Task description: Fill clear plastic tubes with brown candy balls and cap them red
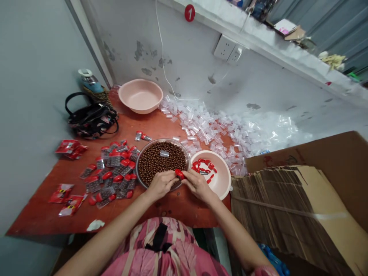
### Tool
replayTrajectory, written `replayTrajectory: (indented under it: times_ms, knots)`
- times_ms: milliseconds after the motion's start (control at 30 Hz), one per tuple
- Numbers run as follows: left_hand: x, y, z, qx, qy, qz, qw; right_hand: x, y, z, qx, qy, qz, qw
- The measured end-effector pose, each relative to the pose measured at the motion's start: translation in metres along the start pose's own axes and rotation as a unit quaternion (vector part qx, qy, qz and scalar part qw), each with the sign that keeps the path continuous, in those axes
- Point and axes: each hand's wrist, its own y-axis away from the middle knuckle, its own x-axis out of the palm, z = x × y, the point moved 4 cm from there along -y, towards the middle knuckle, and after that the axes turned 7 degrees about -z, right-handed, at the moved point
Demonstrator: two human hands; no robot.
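Note:
Over the front rim of a metal bowl (pixel 138 180) of brown beads (pixel 156 163), my two hands meet at a shiny red plastic cap (pixel 179 174). Fingertips of my left hand (pixel 161 184) pinch its left side, and my right hand (pixel 199 184) pinches its right side. Whether it is one piece or two pressed together, I cannot tell. A clear plastic tube (pixel 164 153) lies on the beads. Just right of the bowl, a pale pink basin (pixel 220 178) holds several red caps (pixel 204 165) and a small black label piece (pixel 203 173).
Bead-filled containers with red caps (pixel 115 168) are heaped at left, near red packets (pixel 71 205). A black handbag (pixel 93 119) and another pink basin (pixel 140 94) stand behind. Clear tubes (pixel 207 126) spread along the wall. Stacked cardboard (pixel 276 207) stands at right.

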Motion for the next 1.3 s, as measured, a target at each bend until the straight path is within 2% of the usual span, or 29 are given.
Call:
replayTrajectory:
  times_ms: [67, 133, 233, 300, 400, 533, 667, 933, 1033, 1133, 1300]
  knots:
    - [-0.002, -0.004, -0.001, -0.020, 0.022, 0.029, 0.999, -0.010, -0.010, 0.003, -0.027, 0.015, 0.020, 0.999]
    - [-0.001, -0.006, -0.001, -0.048, 0.046, 0.046, 0.997, -0.022, -0.021, 0.011, -0.086, 0.061, 0.041, 0.994]
    - [0.001, -0.004, 0.004, -0.088, 0.069, 0.035, 0.993, -0.032, -0.035, 0.025, -0.196, 0.115, 0.096, 0.969]
    - [0.002, 0.000, 0.011, -0.119, 0.074, 0.013, 0.990, -0.034, -0.041, 0.028, -0.221, 0.130, 0.106, 0.961]
    - [0.001, 0.006, 0.026, -0.180, 0.103, -0.046, 0.977, -0.030, -0.043, 0.022, -0.173, 0.143, 0.072, 0.972]
    - [0.003, 0.013, 0.039, -0.253, 0.208, -0.115, 0.938, -0.008, -0.034, 0.010, -0.098, 0.129, 0.016, 0.987]
    - [0.012, 0.013, 0.041, -0.300, 0.302, -0.145, 0.893, 0.015, -0.026, 0.004, -0.040, 0.120, -0.029, 0.992]
    - [0.026, 0.006, 0.046, -0.331, 0.349, -0.176, 0.859, 0.034, -0.024, -0.010, -0.012, 0.095, -0.113, 0.989]
    - [0.027, 0.005, 0.050, -0.339, 0.361, -0.179, 0.850, 0.041, -0.025, -0.014, 0.001, 0.084, -0.113, 0.990]
    - [0.026, 0.006, 0.057, -0.364, 0.373, -0.185, 0.833, 0.050, -0.029, -0.014, 0.006, 0.067, -0.083, 0.994]
    - [0.004, 0.017, 0.075, -0.401, 0.395, -0.258, 0.785, 0.068, -0.050, -0.016, 0.000, -0.007, -0.008, 1.000]
